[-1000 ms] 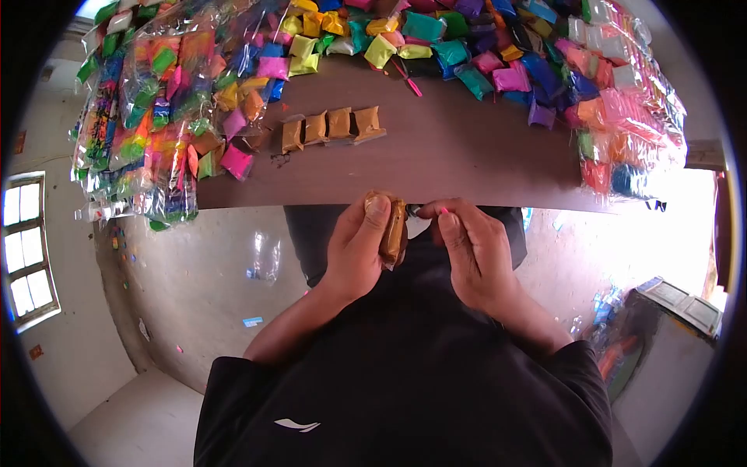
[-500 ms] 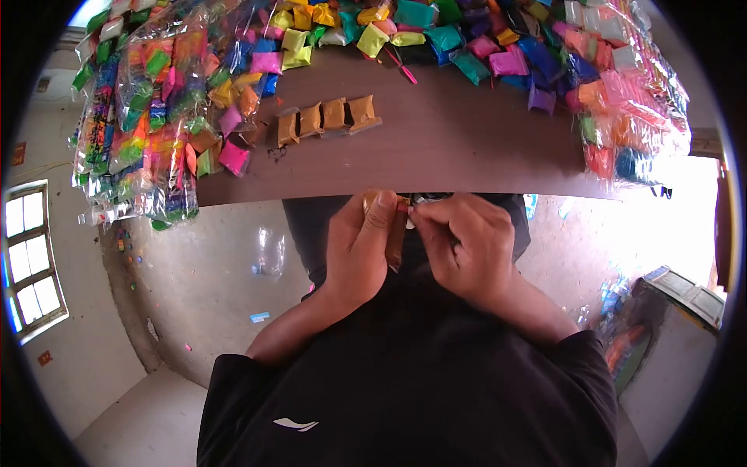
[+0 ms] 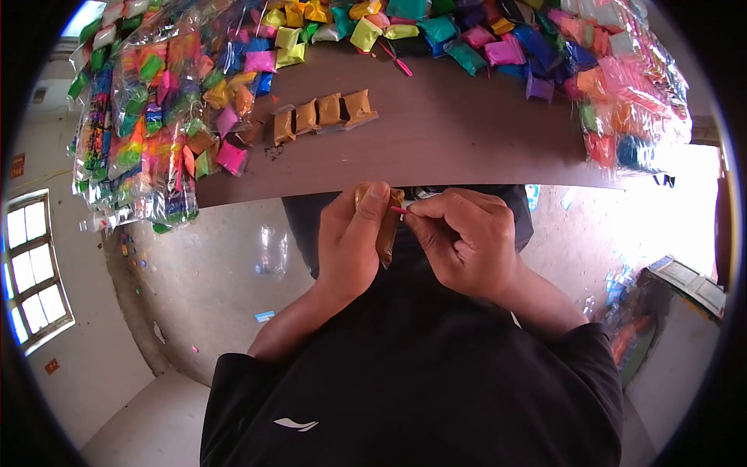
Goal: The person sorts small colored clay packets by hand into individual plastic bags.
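My left hand (image 3: 354, 237) is closed around a brown packet (image 3: 387, 240), its thumb on top, just off the table's front edge. The packet stands on end and looks like the brown packets (image 3: 330, 110) lying in a row on the table. My right hand (image 3: 467, 237) pinches a small pinkish-red piece (image 3: 400, 210) between thumb and forefinger. This piece points at the packet's right side; I cannot tell what it is. Both hands are over my lap, close together.
Colourful small packets (image 3: 366, 35) are heaped along the back of the brown table (image 3: 436, 140). A thin pink stick (image 3: 402, 67) lies before them. Clear bags full of packets stand at the left (image 3: 156, 117) and right (image 3: 622, 97). Scraps lie on the floor.
The left hand and packet have shifted slightly left, and a gap has opened between packet and right fingers. More of the pinkish-red piece shows. The view has tilted a little.
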A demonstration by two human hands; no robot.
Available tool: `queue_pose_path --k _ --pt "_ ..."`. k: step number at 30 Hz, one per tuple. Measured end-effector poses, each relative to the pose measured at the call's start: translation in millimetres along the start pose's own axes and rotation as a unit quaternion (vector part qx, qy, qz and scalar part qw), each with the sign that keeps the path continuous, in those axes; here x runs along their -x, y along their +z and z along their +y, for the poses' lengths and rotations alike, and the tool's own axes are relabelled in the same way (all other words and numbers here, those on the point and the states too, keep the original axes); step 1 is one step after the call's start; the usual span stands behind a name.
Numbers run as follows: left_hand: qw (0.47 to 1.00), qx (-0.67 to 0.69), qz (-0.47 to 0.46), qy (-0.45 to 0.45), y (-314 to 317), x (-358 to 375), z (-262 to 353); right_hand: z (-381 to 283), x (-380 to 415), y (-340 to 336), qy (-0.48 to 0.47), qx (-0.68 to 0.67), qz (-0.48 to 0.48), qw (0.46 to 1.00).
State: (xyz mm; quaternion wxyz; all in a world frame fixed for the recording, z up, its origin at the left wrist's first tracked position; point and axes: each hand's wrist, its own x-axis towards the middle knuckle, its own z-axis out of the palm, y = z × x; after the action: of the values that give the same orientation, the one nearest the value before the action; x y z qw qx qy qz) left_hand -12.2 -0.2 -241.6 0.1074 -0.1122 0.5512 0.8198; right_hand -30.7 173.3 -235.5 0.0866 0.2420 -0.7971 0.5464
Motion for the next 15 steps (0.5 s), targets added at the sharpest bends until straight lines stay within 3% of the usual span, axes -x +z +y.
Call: queue_pose_path --k 3,5,11,15 --pt "1.000 -0.006 -0.001 0.008 1 -1 0 -5 -1 1 -0.021 -0.024 0.003 0.999" --pt "0.993 -0.092 0.014 0.073 2 0 1 -1 -6 -4 -0.032 0.036 0.020 0.999" --pt "0.976 -0.177 0.008 0.123 8 4 7 -4 -11 -8 -0.054 0.033 0.012 0.998" --pt "0.980 -0.172 -0.022 0.097 4 5 10 -4 -4 -5 -0.065 0.040 0.007 0.997"
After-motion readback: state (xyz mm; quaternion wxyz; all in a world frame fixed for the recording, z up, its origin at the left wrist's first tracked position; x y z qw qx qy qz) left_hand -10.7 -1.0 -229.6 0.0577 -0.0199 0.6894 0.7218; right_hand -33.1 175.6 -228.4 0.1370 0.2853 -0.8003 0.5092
